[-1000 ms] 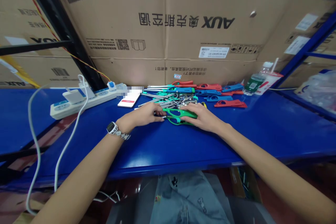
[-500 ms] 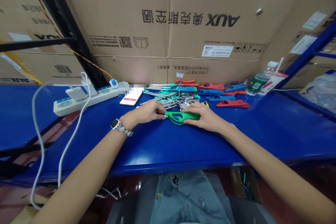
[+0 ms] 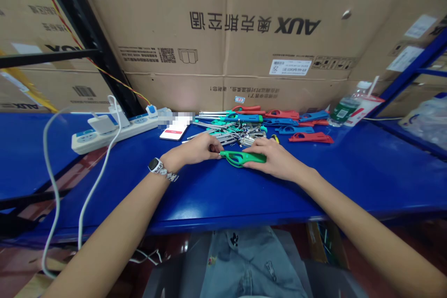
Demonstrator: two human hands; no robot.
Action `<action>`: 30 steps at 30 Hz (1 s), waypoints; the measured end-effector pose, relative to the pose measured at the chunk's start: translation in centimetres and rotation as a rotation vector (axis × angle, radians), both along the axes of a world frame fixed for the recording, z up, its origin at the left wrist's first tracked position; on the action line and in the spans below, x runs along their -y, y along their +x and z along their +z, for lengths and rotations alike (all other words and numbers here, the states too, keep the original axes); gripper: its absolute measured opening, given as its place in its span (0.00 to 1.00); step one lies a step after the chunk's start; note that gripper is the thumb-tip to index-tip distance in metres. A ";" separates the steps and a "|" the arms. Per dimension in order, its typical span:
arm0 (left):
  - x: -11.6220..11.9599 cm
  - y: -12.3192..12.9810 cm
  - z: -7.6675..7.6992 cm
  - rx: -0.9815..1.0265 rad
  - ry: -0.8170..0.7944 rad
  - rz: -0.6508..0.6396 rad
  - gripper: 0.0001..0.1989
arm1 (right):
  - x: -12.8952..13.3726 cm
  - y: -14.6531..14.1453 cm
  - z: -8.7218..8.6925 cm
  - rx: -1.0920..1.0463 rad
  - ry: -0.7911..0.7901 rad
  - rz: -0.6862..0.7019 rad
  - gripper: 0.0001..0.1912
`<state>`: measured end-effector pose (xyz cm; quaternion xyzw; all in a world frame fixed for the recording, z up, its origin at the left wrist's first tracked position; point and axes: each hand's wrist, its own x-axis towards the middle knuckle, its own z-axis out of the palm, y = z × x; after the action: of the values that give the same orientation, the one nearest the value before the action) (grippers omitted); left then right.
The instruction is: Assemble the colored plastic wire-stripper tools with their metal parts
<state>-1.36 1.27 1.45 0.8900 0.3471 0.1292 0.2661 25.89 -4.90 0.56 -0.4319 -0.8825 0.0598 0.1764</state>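
Note:
A green utility lighter [image 3: 236,158] lies crosswise in front of me, just above the blue tabletop, with its finger loop facing the camera. My right hand [image 3: 274,157] is wrapped around the body at its right end. At the other end, my left hand [image 3: 206,148] pinches the narrow tip; those fingers hide most of it. Just beyond both hands is a pile of metal lighter tubes and small wired parts [image 3: 240,134]. Blue lighter bodies [image 3: 296,129] and red lighter bodies [image 3: 310,137] lie to the right of the pile.
A phone [image 3: 176,126] and a white power strip [image 3: 120,132] with plugs and cables lie at left on the blue table [image 3: 223,195]. A plastic bottle [image 3: 344,111] and a cup [image 3: 365,109] stand back right. A large cardboard box [image 3: 226,56] forms the rear wall.
The green lighter has turned slightly in my hands, so its loop shows wider. My right hand has shifted a little; both hands keep their hold.

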 end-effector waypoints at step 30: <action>1.1 0.5 0.6 -0.028 -0.031 0.005 0.18 | -1.7 -0.6 0.8 -0.020 -0.112 0.102 0.16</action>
<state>-0.87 0.15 2.00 0.8865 0.3551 0.1120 0.2748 25.31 -3.23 1.32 -0.3949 -0.8968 0.1223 0.1575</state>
